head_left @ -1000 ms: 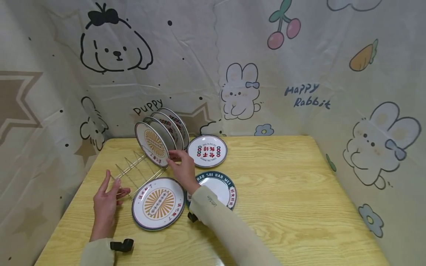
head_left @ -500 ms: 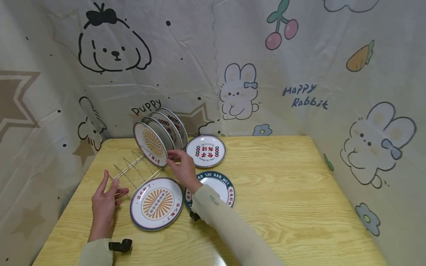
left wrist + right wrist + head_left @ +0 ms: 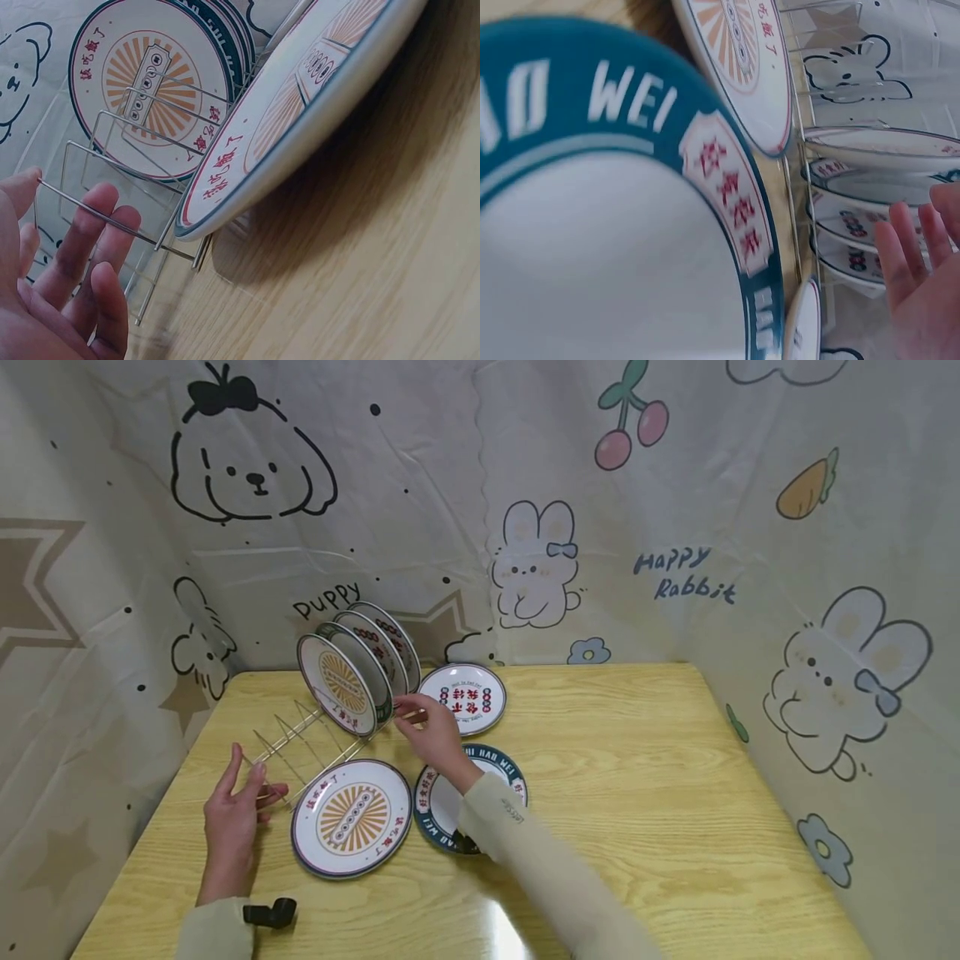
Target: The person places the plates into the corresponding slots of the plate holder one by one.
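A gold wire dish rack point(image 3: 154, 241) lies on the table at the left. My left hand point(image 3: 228, 822) holds its near end, the end wire running across the fingers. Several plates lean upright in the far part of the rack. Foremost is a plate with an orange sunburst point(image 3: 341, 681); behind it stand a dark-rimmed plate point(image 3: 381, 687) and plates with red print. My right hand point(image 3: 435, 733) is at the right edge of these plates, fingers extended and holding nothing. In the right wrist view its fingertips point(image 3: 904, 225) overlap the plates' lower edges.
Flat on the table lie another sunburst plate point(image 3: 352, 818) beside the rack, a green-rimmed plate point(image 3: 435, 814) under the right forearm, and a small red-print plate point(image 3: 480, 693) at the back. A patterned cloth point(image 3: 420, 510) hangs behind the table.
My right hand has released the edge of the foremost sunburst plate and shifted slightly right. That plate still leans in the rack. My left hand stays at the rack's near end.
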